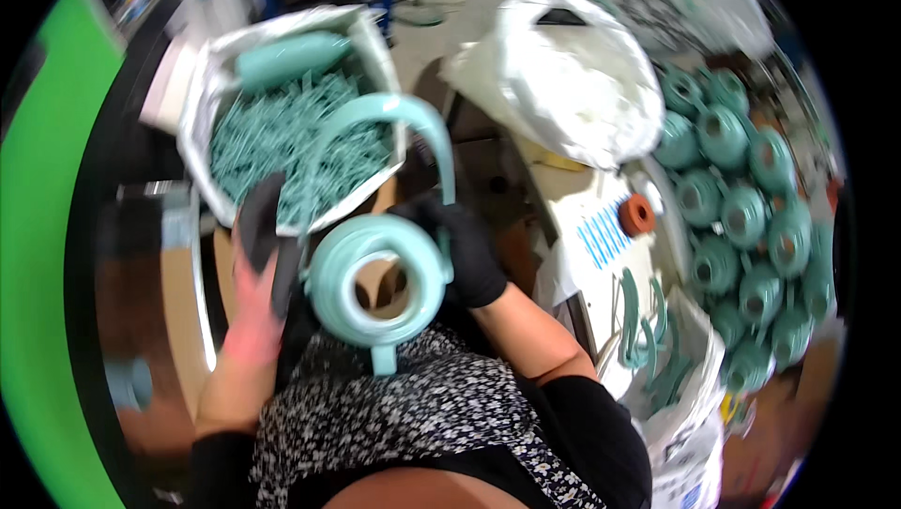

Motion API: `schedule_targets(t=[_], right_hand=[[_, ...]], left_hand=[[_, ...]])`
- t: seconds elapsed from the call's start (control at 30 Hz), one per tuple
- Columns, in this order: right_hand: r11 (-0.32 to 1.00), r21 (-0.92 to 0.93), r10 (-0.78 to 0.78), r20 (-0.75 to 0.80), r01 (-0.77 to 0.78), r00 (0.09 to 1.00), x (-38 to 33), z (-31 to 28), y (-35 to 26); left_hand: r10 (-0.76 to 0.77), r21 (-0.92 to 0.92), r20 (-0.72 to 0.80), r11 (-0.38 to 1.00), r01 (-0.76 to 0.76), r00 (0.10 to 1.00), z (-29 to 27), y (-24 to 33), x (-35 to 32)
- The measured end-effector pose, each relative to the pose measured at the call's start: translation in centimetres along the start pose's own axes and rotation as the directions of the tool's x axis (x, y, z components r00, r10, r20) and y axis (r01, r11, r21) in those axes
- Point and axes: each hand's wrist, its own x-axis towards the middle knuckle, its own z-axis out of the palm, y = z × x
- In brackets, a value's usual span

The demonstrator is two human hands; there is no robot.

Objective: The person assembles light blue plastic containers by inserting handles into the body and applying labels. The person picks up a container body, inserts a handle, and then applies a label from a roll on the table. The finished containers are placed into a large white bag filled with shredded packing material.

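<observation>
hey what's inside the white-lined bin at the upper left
Thin teal strips, with a cylindrical teal piece on top. Anything beneath them is covered, and the teal handle hides some strips.

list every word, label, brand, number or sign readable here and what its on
None can be read.
White plastic bag, lower right: blue print, too blurred to read.
Pale sheet, upper right: green marks, too unclear to call writing.
Teal piece with arched handle: no lettering visible.
</observation>
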Motion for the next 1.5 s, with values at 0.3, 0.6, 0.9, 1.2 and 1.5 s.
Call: schedule_targets(t=[0.3, 0.6, 0.9, 1.2, 1.5], right_hand=[[0.645, 0.750, 0.316, -0.085, -0.148, 0.945, -1.4, -0.3, 6.6], [0.952, 0.296, 0.139, -0.184, -0.080, 0.973, -2.6, 0.4, 3.7], [0.993, -0.087, -0.085, -0.130, 0.074, 0.988, -3.9, 1.5, -1.0], [0.817, -0.351, -0.433, 0.153, 0.459, 0.888, -4.7, -0.8, -3.6], [0.927, -0.071, -0.375, -0.211, 0.369, 0.902, -6.4, -3.0, -1.6]], left_hand=[[-0.454, -0.364, 0.121, 0.807, 0.465, 0.883, -0.3, -3.0, 0.4], [-0.522, -0.244, 0.091, 0.814, 0.527, 0.848, -1.2, -3.7, 3.5], [0.120, 0.017, 0.086, 0.992, -0.122, 0.989, 1.0, -4.5, 1.2], [-0.380, -0.429, -0.060, 0.845, 0.320, 0.923, 1.8, -4.8, 1.9], [-0.461, -0.465, 0.059, 0.772, 0.433, 0.885, -4.9, -15.8, -0.6]])
